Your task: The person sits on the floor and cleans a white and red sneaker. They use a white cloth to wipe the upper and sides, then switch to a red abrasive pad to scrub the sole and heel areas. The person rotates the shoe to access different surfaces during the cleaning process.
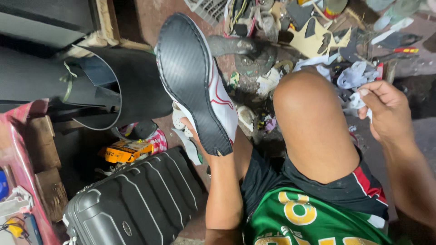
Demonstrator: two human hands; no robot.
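The left hand (193, 131) is gripping a white sneaker with red stripes (200, 81) from underneath, fingers closed around its upper, and is holding it sole-up so that the black ribbed outsole (188, 77) is facing the camera; most of the hand is hiding behind the shoe. The right hand (386, 111) is hovering beyond the bare knee (309, 113), fingers pinched shut on a scrap of white cloth (361, 102). The sneaker is sitting in the air above the floor, just left of the knee and in front of a rolled black rubber sheet (131, 86) that is curling open like a tube; what is lying inside it cannot be told. A closed grey hard-shell suitcase (136, 199) is lying on the floor near the left forearm, its contents hidden. A yellow box (125, 150) is resting just beyond the suitcase, near a white sandal (188, 145). Farther off, the floor (159, 18) is carrying a heap of shoe parts, cardboard cut-outs (313, 41) and crumpled white rags (354, 75), with a red-handled screwdriver (402, 51) lying among them.
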